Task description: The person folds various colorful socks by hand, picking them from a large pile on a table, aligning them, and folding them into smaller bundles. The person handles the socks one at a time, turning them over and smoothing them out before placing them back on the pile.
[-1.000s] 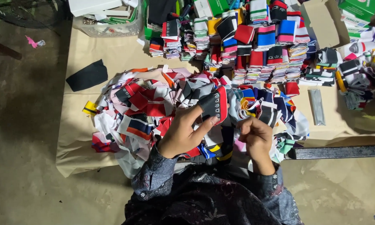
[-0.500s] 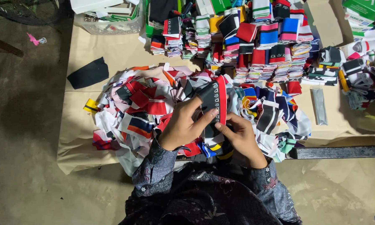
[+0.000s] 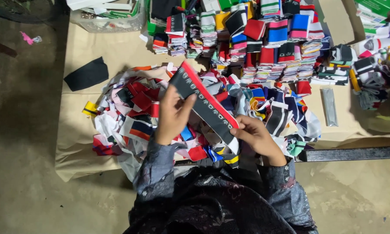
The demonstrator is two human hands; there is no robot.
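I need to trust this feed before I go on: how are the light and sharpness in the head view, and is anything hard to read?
Head view: light falls evenly on the loose fabric pile and the black and red strip held between left hand and right hand; both look sharp. Left floor and far right edge sit in shadow, dim. No glare. Folded stacks at the top are small, their details unclear.

Bare tan sheet (image 3: pixel 117 52) left of the loose fabric heap (image 3: pixel 134 108); folded stacks (image 3: pixel 264 39) crowding the far edge

Bare concrete floor (image 3: pixel 26 143) (dim, stained)
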